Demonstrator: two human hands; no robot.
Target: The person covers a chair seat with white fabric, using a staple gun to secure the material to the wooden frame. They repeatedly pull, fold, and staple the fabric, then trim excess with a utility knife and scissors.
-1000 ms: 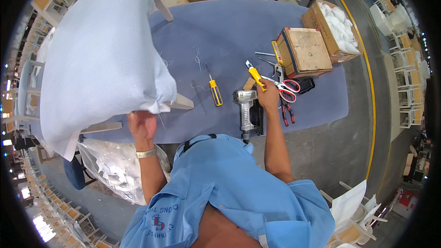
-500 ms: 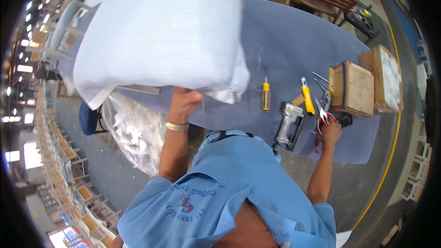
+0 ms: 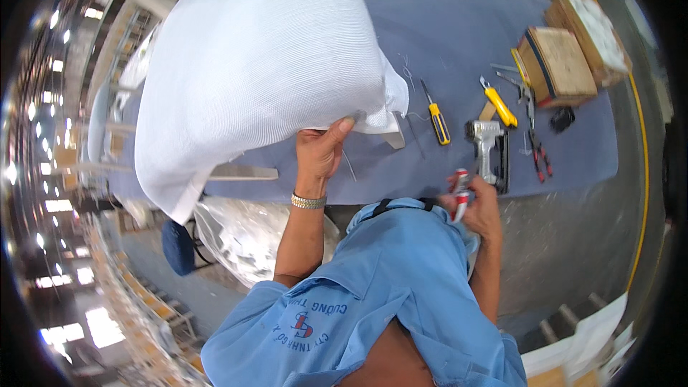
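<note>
A large piece covered in white woven fabric (image 3: 265,57), with wooden legs (image 3: 244,173) showing beneath, stands on the left of the table. My left hand (image 3: 319,154) pinches the lower edge of that fabric, thumb on the outside. Close to my waist, beside the front table edge, my right hand (image 3: 484,209) is closed around red-handled pliers (image 3: 461,192), their ends partly covered by the fingers. Just past that hand lies a silver staple gun (image 3: 487,147). A yellow-handled screwdriver (image 3: 438,122) and a yellow utility knife (image 3: 499,104) rest farther back.
Another pair of red-and-black-handled pliers (image 3: 539,154) lies on the blue-grey table covering (image 3: 430,36). Two cardboard boxes (image 3: 559,64) stand at the right end. A clear plastic bag of white scraps (image 3: 247,236) and a blue stool (image 3: 178,247) are below the table's left side.
My right hand has picked up the red-handled pliers from among the tools and brought them left toward my waist. My left hand keeps hold of the fabric edge.
</note>
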